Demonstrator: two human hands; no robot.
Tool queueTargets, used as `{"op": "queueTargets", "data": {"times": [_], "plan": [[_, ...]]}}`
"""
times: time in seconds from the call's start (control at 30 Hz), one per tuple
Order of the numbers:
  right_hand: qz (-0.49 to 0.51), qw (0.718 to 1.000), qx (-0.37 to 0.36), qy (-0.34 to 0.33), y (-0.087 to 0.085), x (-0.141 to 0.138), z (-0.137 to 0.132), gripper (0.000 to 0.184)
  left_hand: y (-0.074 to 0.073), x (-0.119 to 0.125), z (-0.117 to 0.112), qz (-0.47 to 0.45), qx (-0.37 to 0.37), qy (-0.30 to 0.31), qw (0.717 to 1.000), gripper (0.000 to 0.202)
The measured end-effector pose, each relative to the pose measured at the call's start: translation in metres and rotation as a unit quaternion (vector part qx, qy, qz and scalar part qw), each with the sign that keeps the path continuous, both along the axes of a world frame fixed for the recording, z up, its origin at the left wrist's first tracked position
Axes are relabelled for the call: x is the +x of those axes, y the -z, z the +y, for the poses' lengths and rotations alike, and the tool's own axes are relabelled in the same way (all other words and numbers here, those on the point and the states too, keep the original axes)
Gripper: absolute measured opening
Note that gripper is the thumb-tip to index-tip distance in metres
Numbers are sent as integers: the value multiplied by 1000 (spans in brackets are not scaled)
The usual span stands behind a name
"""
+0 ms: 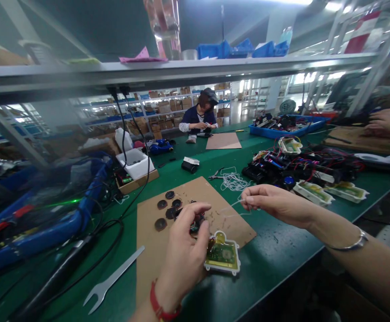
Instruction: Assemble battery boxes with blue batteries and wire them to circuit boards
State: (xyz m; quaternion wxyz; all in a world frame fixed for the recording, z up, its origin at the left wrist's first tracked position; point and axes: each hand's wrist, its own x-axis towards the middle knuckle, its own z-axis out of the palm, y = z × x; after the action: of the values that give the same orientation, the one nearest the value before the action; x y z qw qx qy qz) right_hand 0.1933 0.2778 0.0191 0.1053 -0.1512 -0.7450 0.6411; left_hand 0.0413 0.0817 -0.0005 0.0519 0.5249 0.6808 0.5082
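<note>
Here: left hand (pixel 183 250) curled tight around a small dark wired component (pixel 195 228), held over a cardboard sheet (pixel 225 214), just beside a potted circuit board (pixel 222 253); right hand (pixel 275 203) narrowly pinching thin white wire (pixel 234 206); dark round discs (pixel 166 212) lying on the cardboard sheet

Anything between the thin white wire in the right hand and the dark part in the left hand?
Nothing visible. The thin white wire leaves the right hand over bare cardboard sheet toward the dark part in the left hand. The white-framed circuit board sits lower, clear of that line.
</note>
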Motion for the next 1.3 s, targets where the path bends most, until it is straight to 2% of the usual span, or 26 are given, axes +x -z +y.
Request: {"op": "queueTargets", "data": {"times": [0.13, 0.23, 0.3, 0.4, 0.5, 0.57, 0.63, 0.7, 0.77, 0.8, 0.87, 0.93, 1.0, 1.1, 1.17, 1.3], "plan": [[11, 997, -67, -41, -2, -5, -13, 23, -5, 11, 12, -76, -53, 113, 989, 53], [14, 988, -144, -49, 1, -7, -18, 22, -3, 16, 15, -243, -95, 191, 946, 54], [12, 981, -186, -52, 5, -6, -18, 22, 1, 20, 15, -355, -92, 199, 909, 45], [4, 975, -216, -55, 16, -2, -19, 24, 8, 27, 10, -468, -71, 176, 863, 39], [-20, 981, -183, -57, 33, 2, -25, 32, 24, 38, 2, -523, -47, 135, 840, 41], [-46, 995, -79, -45, 46, 3, -31, 24, 43, 50, -5, -516, -45, 99, 850, 40], [-64, 995, 70, -18, 59, 4, -38, 10, 68, 64, -13, -451, -69, 43, 889, 35], [-63, 977, 205, 13, 71, 4, -44, 8, 96, 77, -21, -290, -113, -14, 950, 35], [-44, 956, 288, 33, 80, 4, -47, 13, 118, 84, -28, -89, -115, -75, 987, 38], [-35, 949, 311, 35, 84, 3, -47, 15, 126, 85, -30, 1, -110, -113, 987, 38], [-26, 945, 327, 24, 89, 1, -48, 17, 133, 82, -33, 131, -98, -178, 970, 36], [-26, 946, 324, 7, 93, -1, -48, 18, 133, 76, -33, 183, -92, -223, 953, 29], [-24, 948, 318, 7, 97, -2, -50, 19, 128, 71, -33, 176, -86, -250, 948, 23], [-13, 958, 286, 32, 104, -2, -55, 19, 121, 68, -33, 97, -76, -276, 953, 22], [-5, 972, 232, 45, 107, -3, -59, 17, 118, 66, -34, 16, -63, -282, 957, 20], [53, 992, 67, 90, 108, -9, -68, 12, 115, 56, -42, -174, 9, -262, 949, 10]]}}
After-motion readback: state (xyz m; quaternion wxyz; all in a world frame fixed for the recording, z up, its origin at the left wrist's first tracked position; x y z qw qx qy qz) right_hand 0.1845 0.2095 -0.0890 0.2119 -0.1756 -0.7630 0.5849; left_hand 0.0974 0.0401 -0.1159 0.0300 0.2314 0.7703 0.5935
